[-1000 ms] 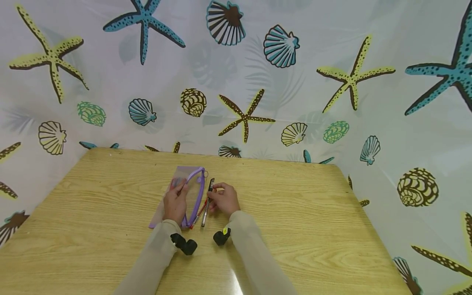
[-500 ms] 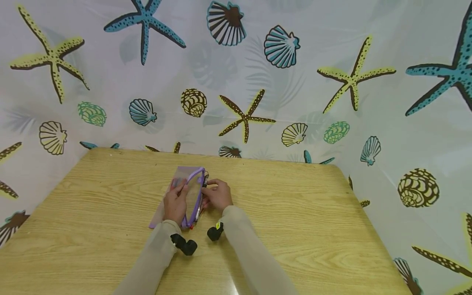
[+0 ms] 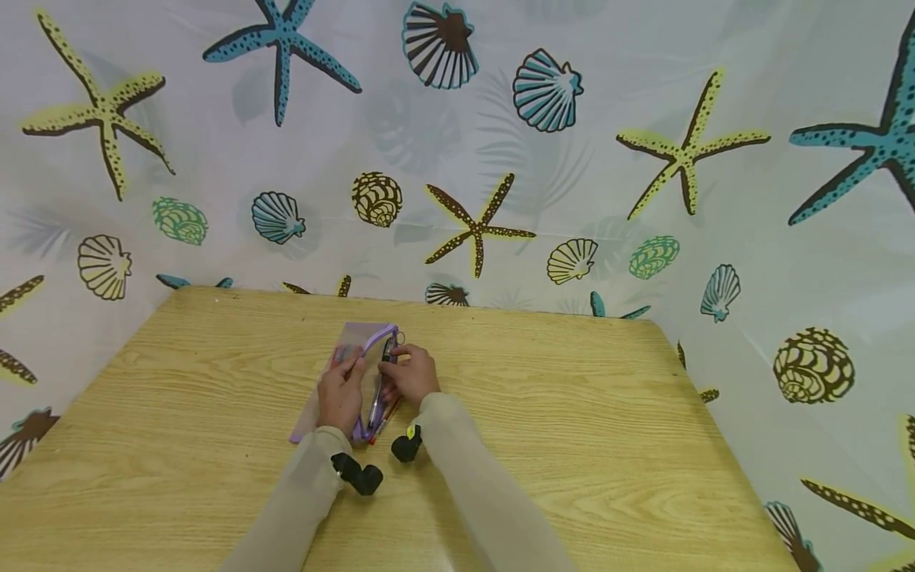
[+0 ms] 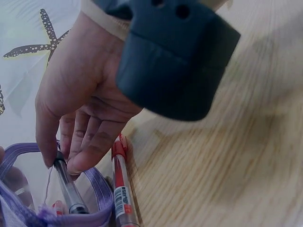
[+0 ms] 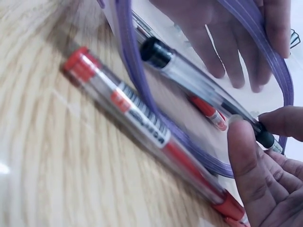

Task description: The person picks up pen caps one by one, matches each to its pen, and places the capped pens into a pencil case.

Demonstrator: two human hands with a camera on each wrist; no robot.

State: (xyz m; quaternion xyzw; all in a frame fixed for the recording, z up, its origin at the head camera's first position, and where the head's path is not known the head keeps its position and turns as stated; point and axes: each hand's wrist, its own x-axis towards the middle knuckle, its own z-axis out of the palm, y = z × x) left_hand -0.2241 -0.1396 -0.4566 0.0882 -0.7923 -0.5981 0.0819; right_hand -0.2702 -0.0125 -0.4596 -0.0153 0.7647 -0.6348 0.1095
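Observation:
A clear pencil pouch with a purple zipper edge (image 3: 376, 337) lies on the table, its mouth spread apart. My left hand (image 3: 339, 395) grips the edge of the pouch, and its fingers show through the opening in the right wrist view. Between thumb and fingertips, my right hand (image 3: 416, 376) pinches a clear gel pen with black ends (image 5: 194, 80). That pen slants across the pouch's mouth, inside the purple rim in the right wrist view. Beside the rim, on the table, lies a red pen (image 5: 142, 123) with a barcode label. Another red-ended pen (image 5: 208, 112) shows within the pouch.
The wooden table (image 3: 572, 429) stretches out on both sides of the hands. A white cloth (image 3: 486, 95) printed with starfish and shells hangs behind it and at the sides. Each wrist carries a black camera, such as the left wrist's camera (image 3: 357, 475).
My right hand has moved left with the black-ended pen, from the table beside the pouch to over its mouth. My left hand has stayed in place on the pouch.

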